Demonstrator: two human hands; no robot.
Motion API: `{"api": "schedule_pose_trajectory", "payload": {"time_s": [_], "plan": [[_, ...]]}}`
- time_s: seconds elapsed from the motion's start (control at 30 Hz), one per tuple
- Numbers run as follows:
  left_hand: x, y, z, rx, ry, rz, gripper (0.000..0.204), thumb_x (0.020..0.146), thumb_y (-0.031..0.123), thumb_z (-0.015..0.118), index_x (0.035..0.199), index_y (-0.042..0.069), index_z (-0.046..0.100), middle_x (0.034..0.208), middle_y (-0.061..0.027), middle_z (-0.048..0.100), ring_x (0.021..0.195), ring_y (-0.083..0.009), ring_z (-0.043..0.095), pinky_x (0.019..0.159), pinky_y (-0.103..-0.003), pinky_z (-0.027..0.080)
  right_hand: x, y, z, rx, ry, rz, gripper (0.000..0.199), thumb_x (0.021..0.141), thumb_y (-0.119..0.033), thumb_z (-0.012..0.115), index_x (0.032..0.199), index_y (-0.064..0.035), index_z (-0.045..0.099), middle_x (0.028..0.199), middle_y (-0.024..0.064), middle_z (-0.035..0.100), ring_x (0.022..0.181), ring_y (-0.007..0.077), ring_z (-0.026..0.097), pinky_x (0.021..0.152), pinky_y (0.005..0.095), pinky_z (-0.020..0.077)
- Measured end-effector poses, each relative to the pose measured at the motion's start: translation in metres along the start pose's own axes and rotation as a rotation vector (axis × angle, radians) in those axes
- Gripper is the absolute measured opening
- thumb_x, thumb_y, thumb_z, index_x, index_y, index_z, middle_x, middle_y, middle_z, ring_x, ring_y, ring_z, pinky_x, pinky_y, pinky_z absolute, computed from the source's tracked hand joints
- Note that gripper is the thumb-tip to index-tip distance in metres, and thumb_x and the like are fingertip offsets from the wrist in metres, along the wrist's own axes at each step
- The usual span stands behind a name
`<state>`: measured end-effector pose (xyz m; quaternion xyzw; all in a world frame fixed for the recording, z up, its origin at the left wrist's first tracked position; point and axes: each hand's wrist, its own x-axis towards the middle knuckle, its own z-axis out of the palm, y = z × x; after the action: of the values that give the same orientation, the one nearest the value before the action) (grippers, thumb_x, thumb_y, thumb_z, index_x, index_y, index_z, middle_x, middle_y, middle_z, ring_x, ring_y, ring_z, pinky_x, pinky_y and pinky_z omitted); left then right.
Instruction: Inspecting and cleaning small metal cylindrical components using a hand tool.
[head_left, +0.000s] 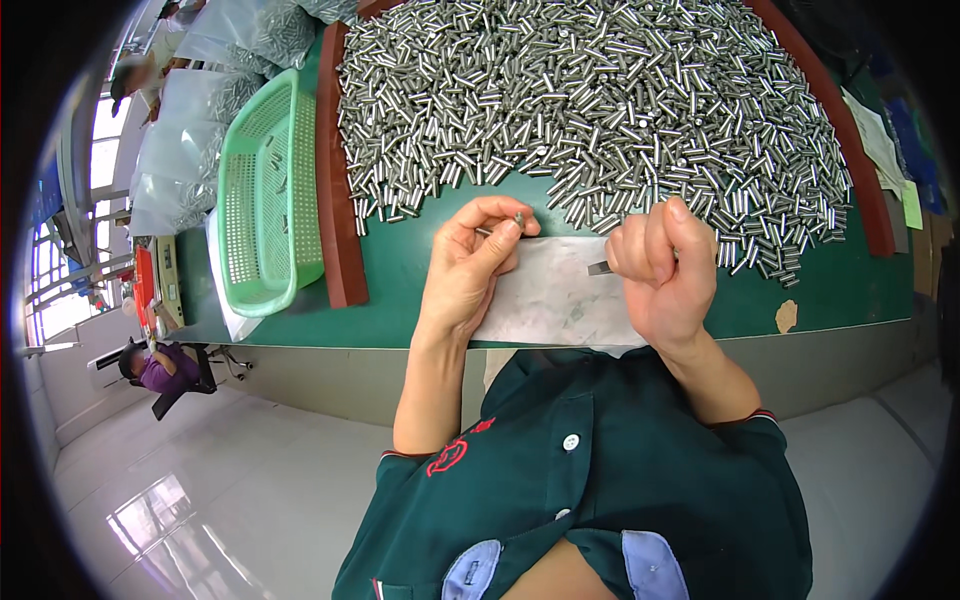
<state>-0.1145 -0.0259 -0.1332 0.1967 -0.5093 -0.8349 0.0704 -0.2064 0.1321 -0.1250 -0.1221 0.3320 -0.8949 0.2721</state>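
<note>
Now the left hand (468, 272) pinches a small metal pin (517, 218) between thumb and forefinger, over the white sheet (548, 300) at the table's (400, 270) near edge. Right hand (662, 268) is fisted round a thin tool (598, 267). Behind them a big pin heap (590, 100); green basket (268, 190) at the left edge.

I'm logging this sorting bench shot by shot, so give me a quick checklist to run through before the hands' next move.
1. Left hand pinches a small metal pin at its fingertips: ok.
2. Right hand fisted around a thin metal tool: ok.
3. White sheet lies flat under both hands: ok.
4. Pile of pins sits just beyond the hands: ok.
5. Green basket on the left, a few pins inside: ok.
6. Tool tip condition: cannot tell.
</note>
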Motion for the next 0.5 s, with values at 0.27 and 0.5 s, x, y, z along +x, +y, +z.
{"api": "schedule_pose_trajectory", "payload": {"time_s": [0.27, 0.5], "plan": [[-0.0007, -0.0019, 0.0036, 0.066, 0.036, 0.038, 0.013, 0.084, 0.001, 0.057, 0.097, 0.001, 0.057, 0.089, -0.0059, 0.059, 0.058, -0.0031, 0.036, 0.050, -0.018, 0.029, 0.0003, -0.0011, 0.0010, -0.014, 0.001, 0.005, 0.044, 0.093, -0.018, 0.036, 0.051, -0.0097, 0.031, 0.044, -0.0009, 0.028, 0.043, 0.0085, 0.022, 0.043, 0.0266, 0.0205], [0.0012, 0.0024, -0.0001, -0.185, -0.020, -0.058, 0.018, 0.090, 0.004, 0.049, 0.106, -0.001, 0.055, 0.087, -0.0100, 0.060, 0.051, -0.0018, 0.030, 0.047, -0.017, 0.027, 0.0004, -0.0004, 0.0006, -0.001, -0.005, 0.006, 0.044, 0.094, -0.018, 0.036, 0.050, -0.0099, 0.030, 0.044, -0.0008, 0.028, 0.043, 0.0088, 0.023, 0.043, 0.0266, 0.0208]]}}
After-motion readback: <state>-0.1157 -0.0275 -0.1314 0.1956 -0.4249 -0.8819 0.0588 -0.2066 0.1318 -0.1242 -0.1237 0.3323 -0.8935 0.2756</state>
